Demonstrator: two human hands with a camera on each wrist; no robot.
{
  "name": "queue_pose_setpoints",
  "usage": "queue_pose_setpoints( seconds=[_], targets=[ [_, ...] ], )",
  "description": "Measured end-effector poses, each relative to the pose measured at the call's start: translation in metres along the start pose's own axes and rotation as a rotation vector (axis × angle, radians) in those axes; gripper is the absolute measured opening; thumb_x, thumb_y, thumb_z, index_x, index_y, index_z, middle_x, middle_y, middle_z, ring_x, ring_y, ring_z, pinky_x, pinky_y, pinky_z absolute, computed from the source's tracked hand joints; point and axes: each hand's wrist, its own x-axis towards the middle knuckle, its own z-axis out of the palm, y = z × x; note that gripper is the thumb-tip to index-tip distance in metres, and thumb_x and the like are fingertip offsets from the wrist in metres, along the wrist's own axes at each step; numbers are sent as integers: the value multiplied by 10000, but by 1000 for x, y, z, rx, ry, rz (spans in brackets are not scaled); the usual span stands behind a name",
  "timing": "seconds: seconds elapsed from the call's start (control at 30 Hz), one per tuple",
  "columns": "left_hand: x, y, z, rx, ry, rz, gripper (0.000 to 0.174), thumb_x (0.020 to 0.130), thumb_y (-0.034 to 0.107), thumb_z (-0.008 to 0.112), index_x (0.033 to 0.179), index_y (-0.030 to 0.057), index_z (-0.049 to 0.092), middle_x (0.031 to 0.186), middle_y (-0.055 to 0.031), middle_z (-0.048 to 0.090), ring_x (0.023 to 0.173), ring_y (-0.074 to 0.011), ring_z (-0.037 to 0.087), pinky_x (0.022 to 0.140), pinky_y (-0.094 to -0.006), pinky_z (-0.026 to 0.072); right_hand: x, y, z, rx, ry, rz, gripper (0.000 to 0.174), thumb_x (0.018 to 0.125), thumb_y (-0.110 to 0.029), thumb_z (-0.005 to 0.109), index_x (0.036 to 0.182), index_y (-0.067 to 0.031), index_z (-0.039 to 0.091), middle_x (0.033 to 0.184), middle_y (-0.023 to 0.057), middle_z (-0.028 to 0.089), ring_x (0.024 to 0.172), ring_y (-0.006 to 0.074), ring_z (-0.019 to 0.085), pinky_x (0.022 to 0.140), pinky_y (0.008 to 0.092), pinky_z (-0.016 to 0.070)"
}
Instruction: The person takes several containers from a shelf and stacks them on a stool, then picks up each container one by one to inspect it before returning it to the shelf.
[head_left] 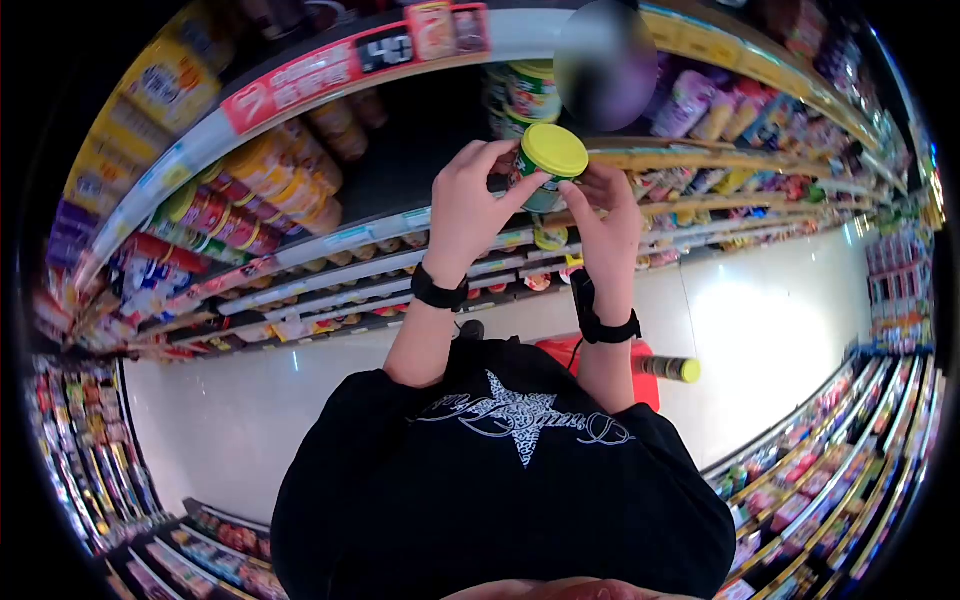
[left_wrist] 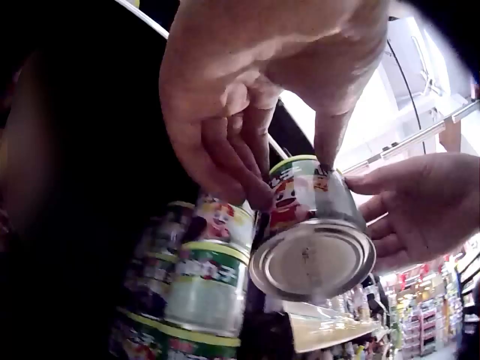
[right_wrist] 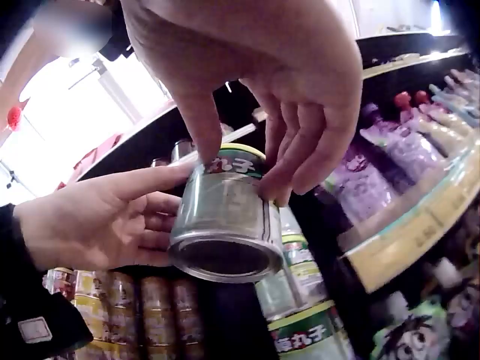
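Both hands hold one can (head_left: 553,152) with a yellow-green lid and green label, in front of the shelf. My left hand (head_left: 468,208) grips its left side with thumb and fingers; my right hand (head_left: 606,222) pinches its right side. The left wrist view shows the can's metal base (left_wrist: 312,259) facing the camera, the left hand (left_wrist: 274,67) above and the right hand (left_wrist: 427,202) beside it. In the right wrist view the can (right_wrist: 229,214) sits between the right hand's (right_wrist: 259,75) thumb and fingers, with the left hand (right_wrist: 97,217) touching its other side.
Matching cans (head_left: 532,92) stand stacked on the shelf behind. Orange canisters (head_left: 275,170) fill the shelf at left, purple bags (head_left: 688,100) the right. A shelf edge (head_left: 205,150) with price labels runs across. Below, a red object (head_left: 645,388) and a stack of yellow-lidded cans (head_left: 668,368) are near the floor.
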Motion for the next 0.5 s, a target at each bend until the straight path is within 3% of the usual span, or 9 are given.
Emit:
queue_pose_setpoints(
  seconds=[0.17,0.23,0.4,0.5],
  targets=[
    [2,-17,-39,87,57,-76,375,711,210,745,998,4,621,825,-95,613,739,-198,634,656,-293,499,10,-4,45,-24,-125,-17,365,789,-99,681,1098,27,533,941,128,654,848,167,640,753,281,488],
    [1,-29,-45,111,75,-78,383,713,201,741,1015,2,614,827,-99,611,757,-206,636,666,-294,500,14,5,60,1,-169,-84,387,811,-106,651,1154,4,510,983,135,647,907,203,639,774,301,488],
    [0,-63,-42,114,78,-139,432,745,131,698,1125,-13,549,972,-165,612,885,-268,628,763,-336,502,20,33,89,20,-218,-138,453,836,-104,607,1251,-32,442,1047,164,630,1004,250,615,806,329,486],
    [-1,-87,-33,-15,3,-242,469,769,73,675,1196,-17,501,1101,-176,595,1015,-248,608,863,-325,486,20,45,95,-47,-233,-85,469,841,-98,592,1271,-36,416,1067,181,623,1009,275,610,809,339,484]
  ],
)
